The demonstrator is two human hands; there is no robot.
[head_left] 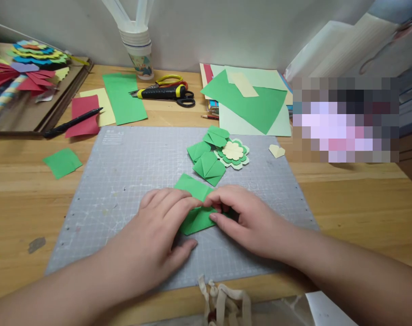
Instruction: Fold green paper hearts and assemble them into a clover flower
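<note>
A creased green paper (193, 220) lies on the grey cutting mat (124, 181) in front of me. My left hand (168, 222) rests along its left side, fingers stretched out and pressing on the crease, the thumb apart on the mat. At the paper's right side, my right hand (246, 219) has curled fingers and the thumb on its edge, gripping it; some of those fingertips are hidden. Just beyond are several folded green paper pieces (210, 166), touching a layered paper flower (233, 150) in green and cream.
A small green paper (62, 163) lies left of the mat, a cream paper heart (277, 151) at its right edge. Behind are a black pen (73, 122), a utility knife (161, 93), scissors (187, 100), a paper cup (139, 56) and stacked coloured sheets (253, 102).
</note>
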